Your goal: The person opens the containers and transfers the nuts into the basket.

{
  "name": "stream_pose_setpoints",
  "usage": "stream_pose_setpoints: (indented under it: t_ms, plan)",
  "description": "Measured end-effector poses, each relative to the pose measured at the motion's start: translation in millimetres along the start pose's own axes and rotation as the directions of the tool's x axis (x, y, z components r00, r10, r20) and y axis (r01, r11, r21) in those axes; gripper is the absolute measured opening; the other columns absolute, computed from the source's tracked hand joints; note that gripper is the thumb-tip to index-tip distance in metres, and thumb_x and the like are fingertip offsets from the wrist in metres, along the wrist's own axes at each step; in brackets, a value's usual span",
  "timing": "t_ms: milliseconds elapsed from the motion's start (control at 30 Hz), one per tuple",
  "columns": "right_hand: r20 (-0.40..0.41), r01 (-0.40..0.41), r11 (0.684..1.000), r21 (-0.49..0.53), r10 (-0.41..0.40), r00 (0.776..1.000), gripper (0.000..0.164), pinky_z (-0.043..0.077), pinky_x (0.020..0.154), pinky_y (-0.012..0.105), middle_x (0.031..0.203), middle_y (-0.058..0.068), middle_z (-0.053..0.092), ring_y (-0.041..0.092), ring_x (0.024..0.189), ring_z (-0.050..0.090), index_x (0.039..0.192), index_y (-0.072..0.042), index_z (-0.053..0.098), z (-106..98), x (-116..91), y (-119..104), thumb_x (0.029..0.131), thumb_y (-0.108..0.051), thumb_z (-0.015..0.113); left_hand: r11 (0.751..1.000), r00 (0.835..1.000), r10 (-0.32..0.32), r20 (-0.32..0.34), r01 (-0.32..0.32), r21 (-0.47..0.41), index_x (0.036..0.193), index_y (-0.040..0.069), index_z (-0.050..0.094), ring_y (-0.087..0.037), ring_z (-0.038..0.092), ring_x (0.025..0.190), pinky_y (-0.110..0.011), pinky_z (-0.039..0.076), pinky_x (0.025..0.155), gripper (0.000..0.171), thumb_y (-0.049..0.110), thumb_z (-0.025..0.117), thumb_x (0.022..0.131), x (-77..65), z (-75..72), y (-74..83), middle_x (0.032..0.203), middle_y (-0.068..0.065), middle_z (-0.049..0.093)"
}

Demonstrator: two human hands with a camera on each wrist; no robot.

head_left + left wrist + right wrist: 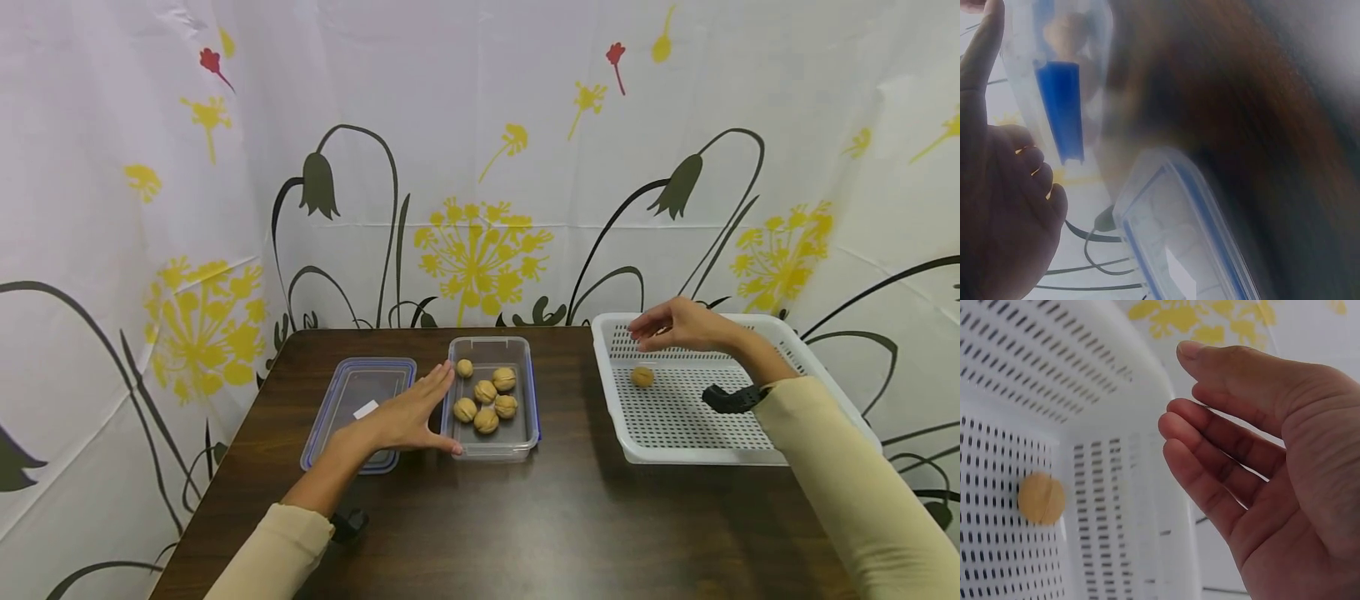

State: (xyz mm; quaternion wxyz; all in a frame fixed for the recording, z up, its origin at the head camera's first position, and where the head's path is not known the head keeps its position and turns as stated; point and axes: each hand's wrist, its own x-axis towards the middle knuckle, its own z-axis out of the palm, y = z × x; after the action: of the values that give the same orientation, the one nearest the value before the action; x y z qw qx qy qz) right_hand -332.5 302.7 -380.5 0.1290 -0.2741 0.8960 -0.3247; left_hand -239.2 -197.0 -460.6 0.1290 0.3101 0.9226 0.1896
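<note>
Left hand (pixel 408 412): fingers extended, touching the left side of the container (pixel 495 452); grips nothing.
Right hand (pixel 681 325): fingers loosely bent, nothing held, above the basket (pixel 708 457).
Single walnut (pixel 642 377): on the basket floor, below the right fingertips, apart from them.
Six walnuts (pixel 486 420): inside the container.
Walnut handling: probably light, hard-shelled, prone to roll; best pinched across opposite sides.

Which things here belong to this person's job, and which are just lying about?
Seemingly in use:
round tan walnuts
clear rectangular plastic container, left hand at its edge
white perforated plastic basket, right hand above it

Probably just around:
clear rectangular blue-edged plastic lid
white flower-print curtain
</note>
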Motion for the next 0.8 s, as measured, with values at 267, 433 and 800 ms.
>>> stream_pose_setpoints:
  t_ms: [267,433,800]
  plan:
    - [0.077,0.110,0.992,0.061,-0.114,0.990,0.038,0.060,0.091,0.027,0.109,0.020,0.078,0.019,0.098,0.074,0.125,0.007,0.073,6.9,16.4,-31.1,0.093,-0.011,0.083,1.000,1.000,-0.017,0.013,0.017,-0.006,0.168,-0.004,0.008,-0.042,0.006,0.163,-0.064,0.020,0.127,0.128,0.060,0.083,0.085,0.4,-1.5,1.4,0.177,-0.022,0.001]
    - [0.111,0.156,0.986,0.060,-0.162,0.981,0.036,0.061,0.090,0.030,0.107,0.016,0.079,0.019,0.097,0.075,0.124,0.005,0.074,17.1,28.9,-49.3,0.092,-0.010,0.083,1.000,1.000,-0.012,0.016,0.012,-0.009,0.167,-0.005,0.008,-0.042,0.006,0.163,-0.064,0.021,0.127,0.129,0.059,0.083,0.085,0.5,-2.4,2.3,0.176,-0.023,0.001]
    - [0.221,0.202,0.974,0.103,-0.220,0.950,0.035,0.062,0.089,0.031,0.111,0.014,0.079,0.025,0.101,0.077,0.123,0.006,0.074,53.0,58.8,-82.7,0.091,-0.005,0.083,1.000,1.000,-0.012,0.006,0.012,-0.015,0.167,-0.005,0.008,-0.043,0.007,0.163,-0.065,0.021,0.126,0.129,0.058,0.084,0.085,0.3,-0.6,0.8,0.176,-0.023,0.002]
